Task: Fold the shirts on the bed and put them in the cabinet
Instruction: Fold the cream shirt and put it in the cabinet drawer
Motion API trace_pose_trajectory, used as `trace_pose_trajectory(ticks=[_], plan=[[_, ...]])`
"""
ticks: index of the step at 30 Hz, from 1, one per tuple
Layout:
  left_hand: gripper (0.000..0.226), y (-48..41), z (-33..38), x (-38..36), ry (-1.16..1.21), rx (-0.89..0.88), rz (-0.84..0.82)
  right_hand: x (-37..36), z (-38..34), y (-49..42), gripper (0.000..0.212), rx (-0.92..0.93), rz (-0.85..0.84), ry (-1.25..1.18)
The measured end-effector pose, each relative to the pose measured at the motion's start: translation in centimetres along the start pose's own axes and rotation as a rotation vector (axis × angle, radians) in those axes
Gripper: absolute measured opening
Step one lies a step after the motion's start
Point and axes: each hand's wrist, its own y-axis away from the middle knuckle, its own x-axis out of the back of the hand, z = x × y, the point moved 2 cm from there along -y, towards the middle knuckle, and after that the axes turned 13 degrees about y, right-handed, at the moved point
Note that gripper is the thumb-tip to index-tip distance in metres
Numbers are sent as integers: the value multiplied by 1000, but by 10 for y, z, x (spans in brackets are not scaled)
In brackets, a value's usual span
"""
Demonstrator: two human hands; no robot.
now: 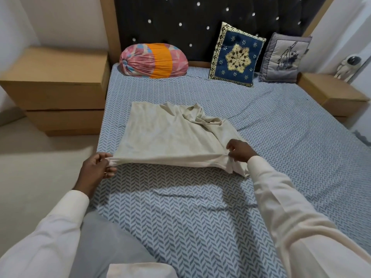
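A cream shirt point(164, 133) lies spread on the bed point(200, 217), its far right part bunched in folds. Its near edge is lifted off the sheet and stretched between my hands. My left hand point(96, 169) pinches the near left corner at the bed's left edge. My right hand point(240, 150) grips the near right corner, where some cloth hangs down below the fingers.
A wooden bedside cabinet point(58, 87) stands left of the bed, a lower one point(331, 95) on the right with a small white figure point(347, 69) on it. A striped bolster point(152, 61) and two cushions point(236, 55) lean on the dark headboard.
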Motion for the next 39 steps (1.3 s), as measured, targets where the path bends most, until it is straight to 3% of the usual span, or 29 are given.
trace_pose_trajectory(ticks=[2,4,6,7,10,13,16,20,21,23,25,27,29,32,35,37,39], plan=[[22,1,-11,7,-49,25,13,-6,6,4,20,-42,203,13],[22,4,-19,12,-59,28,39,-30,7,11,15,-55,90,-105],[24,6,-25,15,-56,30,71,-61,1,21,16,11,-111,-74],[24,6,-26,16,-53,32,83,-74,-1,24,19,54,-118,-39],[19,8,-29,15,-44,23,82,-107,-11,32,21,152,99,-17],[15,8,-31,17,-77,-29,62,-129,-26,35,24,197,201,91],[20,2,-38,27,-156,-53,81,-135,-31,34,20,186,268,225],[27,1,-36,34,-278,16,62,-110,-25,37,12,95,405,225],[23,3,-33,31,-350,66,-17,-103,-20,35,13,79,336,217],[8,9,-29,24,-605,214,-273,-94,-15,34,9,89,-31,156],[21,20,-25,12,-1083,332,-520,-92,-9,39,8,67,-411,71],[37,29,-29,-2,-1509,330,-577,-94,-2,45,11,-3,-599,24],[46,33,-32,-19,-1612,324,-549,-101,9,44,12,-106,-633,23],[47,36,-17,-46,-1524,419,-465,-109,14,42,12,-205,-774,2],[46,14,13,-52,-1303,639,-406,-79,-3,24,41,-166,-849,251],[38,-17,32,-53,-746,834,-299,-39,-20,-1,36,-157,-650,269],[27,-56,76,-72,-133,673,-201,17,-38,-36,33,-218,-283,-17]])
